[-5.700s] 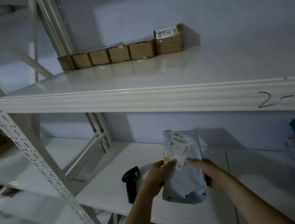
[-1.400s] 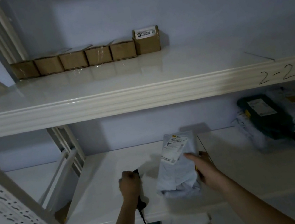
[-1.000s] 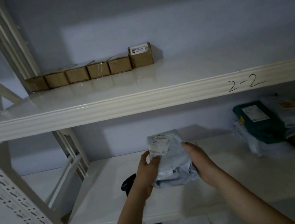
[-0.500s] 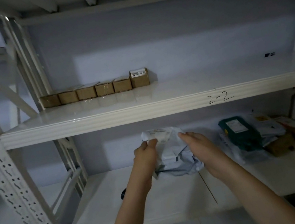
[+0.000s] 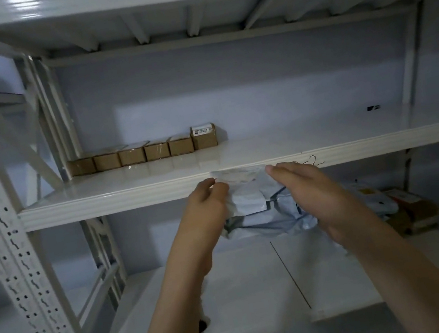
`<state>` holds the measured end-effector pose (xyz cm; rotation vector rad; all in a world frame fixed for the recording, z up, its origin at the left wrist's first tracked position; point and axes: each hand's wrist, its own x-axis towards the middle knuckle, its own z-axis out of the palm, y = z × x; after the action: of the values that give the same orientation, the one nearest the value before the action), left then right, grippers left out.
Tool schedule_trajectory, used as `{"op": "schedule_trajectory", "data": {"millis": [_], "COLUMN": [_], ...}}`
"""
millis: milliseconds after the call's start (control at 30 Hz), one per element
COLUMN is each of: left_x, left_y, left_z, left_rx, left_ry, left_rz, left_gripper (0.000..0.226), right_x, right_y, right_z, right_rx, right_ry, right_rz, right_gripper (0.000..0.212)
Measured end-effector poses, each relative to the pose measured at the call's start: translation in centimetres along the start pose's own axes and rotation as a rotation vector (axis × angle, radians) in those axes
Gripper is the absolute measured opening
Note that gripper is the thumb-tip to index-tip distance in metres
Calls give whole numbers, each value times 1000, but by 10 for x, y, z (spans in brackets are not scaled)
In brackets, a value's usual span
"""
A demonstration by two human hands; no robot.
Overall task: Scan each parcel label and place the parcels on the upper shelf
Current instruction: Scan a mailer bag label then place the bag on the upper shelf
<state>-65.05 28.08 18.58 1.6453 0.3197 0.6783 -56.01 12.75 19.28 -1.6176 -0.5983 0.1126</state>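
Parcel: soft grey poly bag [image 5: 262, 217], held in the air in front of the upper shelf's front edge, its top about level with that edge and not yet resting on the shelf.
Left hand: [image 5: 208, 209] fingers curled round the bag's left side, thumb and fingertips pinching its upper left corner.
Right hand: [image 5: 309, 197] fingers curled over the bag's right side, gripping it from above and outside.
Step in hand: by my judgement, the lift onto the upper shelf [image 5: 268, 149]; the scan looks done, since neither hand holds a scanner.
Doing it well: raise the bag until its sagging bottom clears the shelf lip, then push it forward and set it flat. Keep both hands at the sides so the limp middle does not fold under. Aim for the bare surface right of the box row [image 5: 142, 152], near it but not against it, and keep the label facing up or outward.
Risk: the drooping lower edge could catch on the lip and the bag could slip.
Look of parcel: pale grey-blue film, crumpled and creased, loosely filled and bulging low. A white label [image 5: 239, 176] sits at the top; its print is too blurred to read.
Lower shelf: more parcels [image 5: 389, 204] lie at the right, well apart from the hands.
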Motion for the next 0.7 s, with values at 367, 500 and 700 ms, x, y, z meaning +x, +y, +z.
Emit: {"op": "schedule_trajectory", "data": {"millis": [367,500,700], "left_x": [66,115,196], "left_y": [11,0,-1], "left_z": [50,71,90], "left_rx": [31,121,418], "left_ry": [24,15,-108], "left_rz": [274,264,257], "left_gripper": [32,27,61], "right_x": [71,129,227], "right_y": [-7,9,18], "right_z": [-37,-59,-86], "right_rx": [-94,-281,-354], "right_ry": [-27,-177,-310], "right_rz": [-243,-250,-239], "right_gripper": [42,63,75]}}
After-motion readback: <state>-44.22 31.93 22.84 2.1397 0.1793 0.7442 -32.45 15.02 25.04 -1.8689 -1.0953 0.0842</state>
